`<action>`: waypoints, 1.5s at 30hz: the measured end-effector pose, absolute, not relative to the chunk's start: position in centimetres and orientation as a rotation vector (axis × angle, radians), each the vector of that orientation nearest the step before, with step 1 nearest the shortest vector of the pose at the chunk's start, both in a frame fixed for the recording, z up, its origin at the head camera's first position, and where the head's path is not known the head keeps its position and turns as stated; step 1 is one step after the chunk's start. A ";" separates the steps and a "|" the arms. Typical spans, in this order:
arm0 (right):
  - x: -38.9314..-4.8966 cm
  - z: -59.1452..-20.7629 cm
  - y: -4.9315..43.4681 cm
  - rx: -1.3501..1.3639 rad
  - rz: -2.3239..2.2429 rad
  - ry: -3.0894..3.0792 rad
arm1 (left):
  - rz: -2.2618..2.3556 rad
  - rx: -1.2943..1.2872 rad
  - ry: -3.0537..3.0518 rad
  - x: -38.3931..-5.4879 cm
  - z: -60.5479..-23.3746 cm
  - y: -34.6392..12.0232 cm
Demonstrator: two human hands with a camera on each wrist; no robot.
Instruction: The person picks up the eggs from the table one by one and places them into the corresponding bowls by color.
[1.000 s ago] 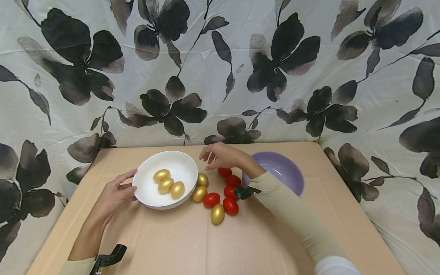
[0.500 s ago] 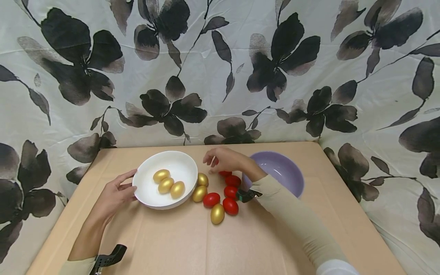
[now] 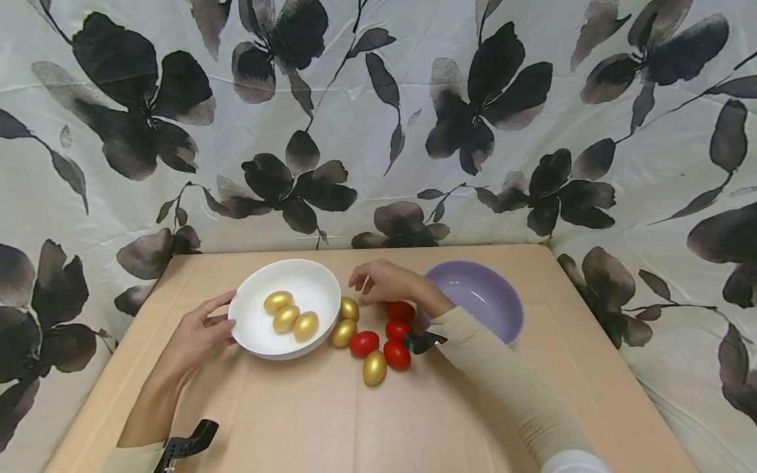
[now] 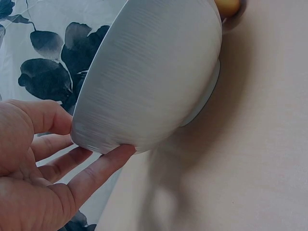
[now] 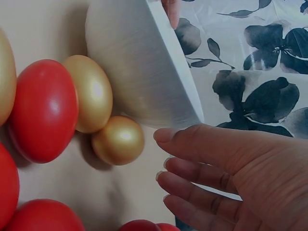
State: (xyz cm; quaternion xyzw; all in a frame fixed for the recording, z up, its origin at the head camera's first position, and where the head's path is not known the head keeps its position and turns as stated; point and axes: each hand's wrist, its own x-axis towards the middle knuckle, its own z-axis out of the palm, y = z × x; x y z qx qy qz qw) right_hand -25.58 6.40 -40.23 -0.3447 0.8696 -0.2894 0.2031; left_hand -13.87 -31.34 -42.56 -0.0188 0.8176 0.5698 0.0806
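Observation:
A white bowl (image 3: 241, 309) with several gold eggs (image 3: 286, 318) inside stands at the left of the table. My left hand (image 3: 201, 335) holds its left rim, thumb at the edge and fingertips against the outer wall, as the left wrist view shows. My right hand (image 3: 390, 282) hovers between the bowls, fingers loosely bent and nothing in them. In the right wrist view its thumb tip lies near the white bowl's edge, over a gold egg (image 5: 118, 140). Red eggs (image 3: 397, 355) and gold eggs (image 3: 374, 368) lie beneath and in front of this hand; it hides part of the group.
A purple bowl (image 3: 485, 295) stands at the back right, partly behind my right forearm. A flower-patterned cloth (image 3: 378, 131) hangs behind the table (image 3: 296, 420). Each wrist wears a black camera mount (image 3: 188, 447).
My right hand has shifted slightly right and toward me, covering the rearmost red egg that showed before. The left hand and the white bowl have stayed put.

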 end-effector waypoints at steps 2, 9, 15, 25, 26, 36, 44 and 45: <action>-25.7 -40.5 6.3 -0.952 -0.810 2.416 | 1.709 -0.057 2.441 -13.9 -42.6 -31.3; -25.8 -41.1 5.9 -0.945 -0.805 2.419 | 1.717 -0.057 2.442 -14.1 -42.6 -31.2; -26.0 -41.9 5.5 -0.953 -0.798 2.422 | 1.730 -0.058 2.437 -14.1 -42.6 -31.1; -26.0 -42.9 4.8 -0.908 -0.753 2.456 | 1.721 -0.061 2.447 -14.0 -42.7 -30.8; -26.0 -43.0 4.7 -0.906 -0.740 2.463 | 1.721 -0.061 2.448 -14.0 -42.7 -30.8; -26.3 -43.2 4.8 -0.874 -0.647 2.510 | 1.722 -0.070 2.454 -14.1 -43.0 -30.7; -26.4 -43.3 4.5 -0.946 -0.597 2.532 | 1.725 -0.065 2.458 -14.1 -43.1 -30.5; -26.4 -43.3 4.4 -0.962 -0.588 2.534 | 1.725 -0.065 2.458 -14.1 -43.1 -30.5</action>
